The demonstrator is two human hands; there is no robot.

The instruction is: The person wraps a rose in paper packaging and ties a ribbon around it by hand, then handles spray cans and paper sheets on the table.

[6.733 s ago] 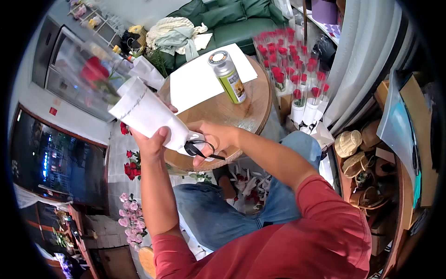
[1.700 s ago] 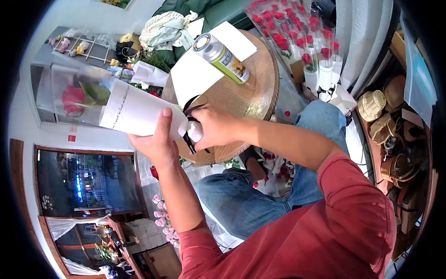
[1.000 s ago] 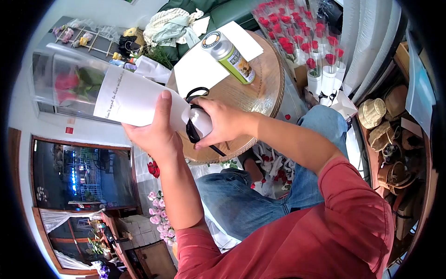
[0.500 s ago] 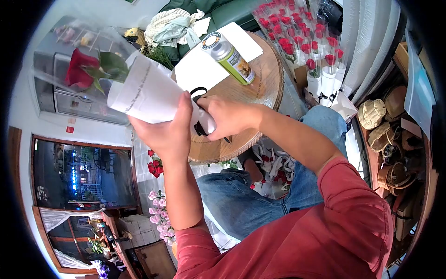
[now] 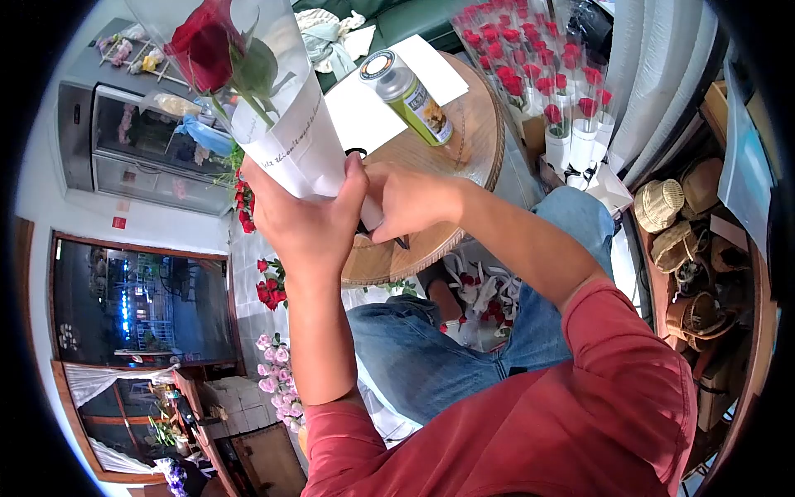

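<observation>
1. At the left, red roses point(image 5: 272, 286) and pink roses point(image 5: 277, 377) are standing in bunches low down, near the person's left arm.
2. A single red rose point(image 5: 203, 45) is leaning up and leftward out of a white paper wrap point(image 5: 294, 137), with a clear sleeve point(image 5: 281, 37) surrounding the bloom. Both hands are holding this wrapped flower up before the table's left side.
3. The left hand point(image 5: 306, 219) is curling closed around the wrap, its thumb pressing the near side; most fingers are hiding behind.
4. Black ribbon point(image 5: 361, 227) is showing between the hands.
5. The right hand point(image 5: 410, 199) is closing around the wrap's narrow lower end; its hidden fingertips' exact hold cannot be told.
6. Beyond, a spray can point(image 5: 410, 99) is standing on the round table point(image 5: 472, 124), beside white sheets point(image 5: 364, 112).
7. Further right, many sleeved red roses point(image 5: 546, 62) are clustering, and woven baskets point(image 5: 660, 205) are sitting on a shelf.
</observation>
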